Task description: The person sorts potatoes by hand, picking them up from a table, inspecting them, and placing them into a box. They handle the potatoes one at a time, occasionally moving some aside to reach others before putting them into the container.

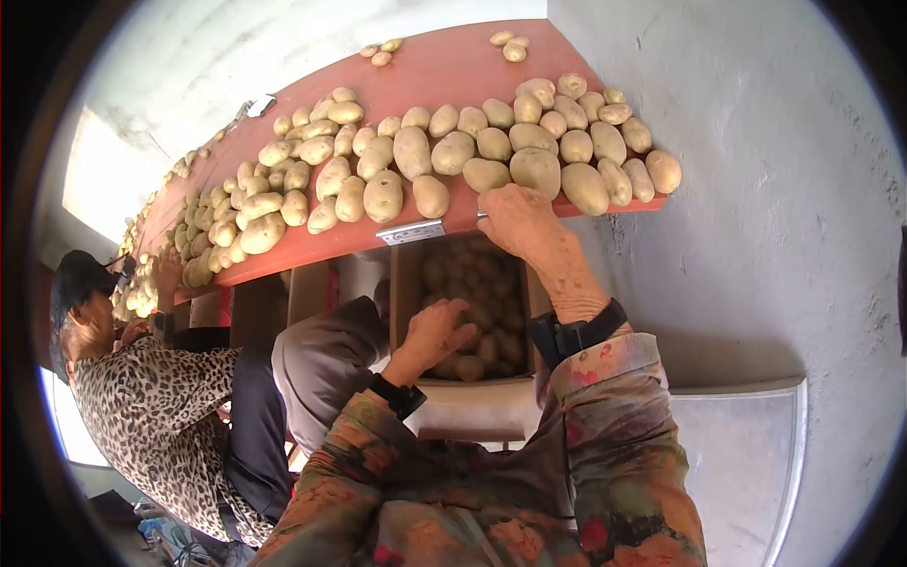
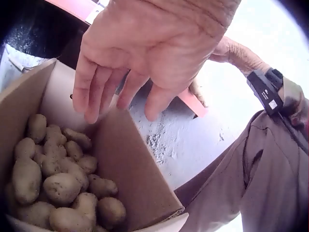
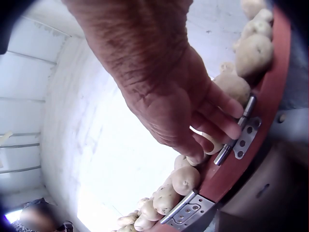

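Observation:
My left hand (image 1: 436,331) hangs over a cardboard box (image 2: 130,159) that holds several loose potatoes (image 2: 62,187). In the left wrist view its fingers are loosely extended, with nothing in them, above the box's rim. The right hand (image 1: 524,222) reaches to the front edge of the red table (image 1: 444,66), right by the row of potatoes (image 1: 536,173). Seen from the right wrist, its fingers are spread and slightly bent over a metal hinge (image 3: 247,139). A potato (image 3: 212,144) shows between thumb and fingers, partly hidden.
Potatoes are piled along the table's front, with small groups (image 1: 510,45) farther back. A second metal hinge (image 1: 411,232) is on the table edge. Another person (image 1: 161,406) in a leopard-print top sits at left. A grey wall (image 1: 756,189) rises at right.

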`<state>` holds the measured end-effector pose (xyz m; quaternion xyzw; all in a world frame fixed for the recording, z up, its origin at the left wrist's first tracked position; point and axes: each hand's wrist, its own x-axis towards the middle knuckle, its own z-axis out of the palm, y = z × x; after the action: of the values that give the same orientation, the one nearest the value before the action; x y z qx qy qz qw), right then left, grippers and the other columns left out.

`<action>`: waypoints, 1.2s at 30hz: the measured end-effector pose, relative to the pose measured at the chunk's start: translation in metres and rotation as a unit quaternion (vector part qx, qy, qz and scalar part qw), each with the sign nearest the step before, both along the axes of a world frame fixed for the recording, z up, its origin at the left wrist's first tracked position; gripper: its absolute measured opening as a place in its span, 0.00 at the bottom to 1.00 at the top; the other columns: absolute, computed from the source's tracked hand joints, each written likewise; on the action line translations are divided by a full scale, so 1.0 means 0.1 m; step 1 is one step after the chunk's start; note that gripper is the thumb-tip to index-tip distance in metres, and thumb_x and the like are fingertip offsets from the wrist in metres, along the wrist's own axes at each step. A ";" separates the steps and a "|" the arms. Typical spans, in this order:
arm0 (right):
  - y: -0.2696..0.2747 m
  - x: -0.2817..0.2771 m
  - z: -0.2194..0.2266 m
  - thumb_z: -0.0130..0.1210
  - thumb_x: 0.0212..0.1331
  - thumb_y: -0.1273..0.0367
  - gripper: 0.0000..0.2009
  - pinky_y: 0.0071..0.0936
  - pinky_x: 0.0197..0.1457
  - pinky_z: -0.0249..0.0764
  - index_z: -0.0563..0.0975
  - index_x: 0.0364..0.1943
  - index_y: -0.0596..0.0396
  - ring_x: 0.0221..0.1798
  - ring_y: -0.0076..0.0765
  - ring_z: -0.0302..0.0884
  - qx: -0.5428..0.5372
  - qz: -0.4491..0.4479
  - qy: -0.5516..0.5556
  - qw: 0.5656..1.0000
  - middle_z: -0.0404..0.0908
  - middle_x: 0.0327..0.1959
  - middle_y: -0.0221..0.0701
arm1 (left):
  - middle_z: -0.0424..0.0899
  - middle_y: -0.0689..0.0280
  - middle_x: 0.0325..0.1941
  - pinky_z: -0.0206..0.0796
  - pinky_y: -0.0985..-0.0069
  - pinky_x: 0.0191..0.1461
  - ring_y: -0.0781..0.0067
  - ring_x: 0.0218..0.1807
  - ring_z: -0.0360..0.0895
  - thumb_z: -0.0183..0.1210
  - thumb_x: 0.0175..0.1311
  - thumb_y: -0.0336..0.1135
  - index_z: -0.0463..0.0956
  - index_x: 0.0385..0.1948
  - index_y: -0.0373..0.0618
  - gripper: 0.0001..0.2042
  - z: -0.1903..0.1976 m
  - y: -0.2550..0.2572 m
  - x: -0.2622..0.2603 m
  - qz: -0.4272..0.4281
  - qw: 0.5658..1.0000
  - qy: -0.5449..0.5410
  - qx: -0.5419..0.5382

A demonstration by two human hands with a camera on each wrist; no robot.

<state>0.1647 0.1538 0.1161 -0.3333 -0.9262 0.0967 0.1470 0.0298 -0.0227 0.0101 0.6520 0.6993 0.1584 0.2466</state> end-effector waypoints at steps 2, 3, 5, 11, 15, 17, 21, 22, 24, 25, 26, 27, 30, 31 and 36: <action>0.00 0.01 0.00 0.63 0.52 0.67 0.09 0.46 0.44 0.78 0.82 0.31 0.58 0.41 0.53 0.83 -0.009 0.001 -0.010 1.000 0.83 0.31 0.45 | 0.81 0.52 0.40 0.70 0.54 0.48 0.45 0.45 0.78 0.62 0.58 0.44 0.76 0.46 0.45 0.18 -0.01 0.03 -0.05 -0.006 1.000 0.014 0.027; 0.00 0.00 -0.01 0.63 0.52 0.66 0.09 0.46 0.44 0.78 0.82 0.31 0.58 0.41 0.52 0.83 -0.017 0.001 -0.020 1.000 0.84 0.31 0.45 | 0.81 0.52 0.40 0.70 0.54 0.48 0.45 0.45 0.78 0.62 0.58 0.44 0.76 0.46 0.45 0.18 0.03 0.05 -0.07 -0.007 1.000 0.013 0.024; 0.01 -0.02 -0.04 0.63 0.52 0.66 0.09 0.45 0.44 0.78 0.82 0.32 0.58 0.42 0.52 0.83 -0.016 -0.003 -0.031 0.999 0.84 0.32 0.44 | 0.82 0.54 0.34 0.71 0.61 0.41 0.51 0.37 0.80 0.64 0.56 0.41 0.78 0.45 0.41 0.18 0.23 0.12 -0.08 -0.022 0.999 0.024 0.039; 0.00 -0.07 -0.08 0.63 0.52 0.67 0.09 0.45 0.45 0.78 0.82 0.32 0.57 0.41 0.52 0.83 0.006 -0.005 -0.037 0.999 0.84 0.32 0.43 | 0.83 0.55 0.36 0.72 0.66 0.39 0.59 0.34 0.81 0.64 0.58 0.40 0.78 0.47 0.40 0.18 0.76 0.28 -0.23 -0.050 0.996 0.003 0.079; -0.02 -0.09 -0.04 0.62 0.49 0.69 0.06 0.43 0.40 0.79 0.84 0.25 0.57 0.35 0.50 0.85 0.037 -0.021 0.009 0.999 0.84 0.27 0.44 | 0.82 0.63 0.36 0.72 0.73 0.37 0.72 0.35 0.81 0.61 0.64 0.38 0.78 0.48 0.40 0.15 1.07 0.40 -0.38 -0.044 0.994 -0.087 0.041; 0.00 -0.09 -0.01 0.62 0.50 0.69 0.06 0.43 0.40 0.78 0.83 0.27 0.57 0.35 0.50 0.85 0.046 -0.023 0.029 0.998 0.84 0.27 0.44 | 0.82 0.66 0.36 0.72 0.76 0.38 0.76 0.35 0.81 0.60 0.65 0.37 0.78 0.48 0.40 0.14 1.14 0.49 -0.47 0.009 0.976 -0.218 0.024; -0.02 -0.19 0.03 0.61 0.55 0.67 0.09 0.46 0.42 0.77 0.79 0.36 0.57 0.37 0.51 0.83 0.052 -0.046 0.091 0.993 0.83 0.30 0.42 | 0.83 0.68 0.36 0.75 0.81 0.37 0.79 0.35 0.82 0.56 0.69 0.35 0.78 0.46 0.42 0.10 1.20 0.76 -0.70 0.129 0.879 -0.455 0.059; -0.02 -0.23 0.03 0.61 0.55 0.67 0.09 0.46 0.42 0.77 0.79 0.36 0.57 0.37 0.51 0.83 0.059 -0.045 0.091 0.993 0.83 0.30 0.42 | 0.84 0.67 0.35 0.76 0.81 0.36 0.78 0.34 0.82 0.55 0.69 0.34 0.79 0.45 0.42 0.09 1.20 0.81 -0.74 0.171 0.836 -0.513 0.095; -0.03 -0.31 0.00 0.60 0.57 0.66 0.12 0.46 0.43 0.76 0.75 0.41 0.55 0.39 0.50 0.81 0.071 -0.028 0.140 0.987 0.80 0.33 0.42 | 0.84 0.66 0.35 0.76 0.80 0.33 0.76 0.32 0.83 0.54 0.69 0.33 0.79 0.43 0.42 0.08 1.06 0.90 -0.83 0.186 0.803 -0.549 0.139; -0.06 -0.35 0.01 0.61 0.56 0.66 0.14 0.45 0.44 0.77 0.74 0.45 0.54 0.43 0.49 0.80 0.063 -0.025 0.129 0.989 0.79 0.37 0.40 | 0.84 0.66 0.34 0.76 0.80 0.33 0.76 0.31 0.82 0.55 0.69 0.34 0.79 0.43 0.42 0.08 1.00 0.92 -0.87 0.210 0.793 -0.551 0.154; -0.07 -0.41 -0.01 0.61 0.56 0.66 0.14 0.45 0.44 0.77 0.74 0.45 0.54 0.43 0.49 0.80 0.068 -0.016 0.131 0.989 0.79 0.37 0.40 | 0.84 0.66 0.33 0.76 0.80 0.33 0.77 0.31 0.82 0.55 0.68 0.34 0.79 0.42 0.42 0.08 0.95 0.92 -0.93 0.235 0.783 -0.550 0.171; -0.08 -0.46 -0.04 0.61 0.56 0.66 0.16 0.45 0.44 0.77 0.74 0.46 0.54 0.44 0.49 0.79 0.074 0.006 0.142 0.987 0.78 0.38 0.40 | 0.84 0.67 0.32 0.76 0.79 0.33 0.77 0.30 0.82 0.56 0.67 0.34 0.79 0.42 0.42 0.08 0.92 0.89 -0.93 0.249 0.769 -0.564 0.168; -0.10 -0.64 -0.18 0.63 0.53 0.66 0.20 0.44 0.45 0.77 0.72 0.50 0.53 0.47 0.48 0.77 0.079 0.056 0.161 0.982 0.75 0.39 0.38 | 0.84 0.67 0.31 0.76 0.81 0.32 0.78 0.29 0.82 0.56 0.67 0.32 0.80 0.41 0.42 0.07 0.81 0.84 -0.95 0.234 0.758 -0.591 0.143; -0.10 -0.69 -0.18 0.63 0.53 0.66 0.20 0.44 0.45 0.77 0.72 0.49 0.52 0.47 0.47 0.77 0.080 0.058 0.135 0.986 0.75 0.40 0.37 | 0.84 0.67 0.30 0.76 0.82 0.31 0.78 0.29 0.82 0.55 0.68 0.32 0.80 0.41 0.42 0.07 0.80 0.85 -0.96 0.230 0.760 -0.591 0.143; -0.10 -0.93 -0.34 0.63 0.51 0.69 0.27 0.45 0.51 0.76 0.69 0.58 0.49 0.52 0.49 0.75 0.039 0.020 0.047 0.998 0.73 0.45 0.38 | 0.84 0.67 0.30 0.75 0.82 0.31 0.79 0.29 0.82 0.55 0.68 0.32 0.81 0.40 0.42 0.07 0.79 0.82 -0.95 0.206 0.773 -0.589 0.115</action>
<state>0.0713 0.1434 0.0823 -0.3041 -0.9278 0.0794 0.2010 -0.0654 0.0593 0.0893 0.2951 0.5111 0.6377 0.4951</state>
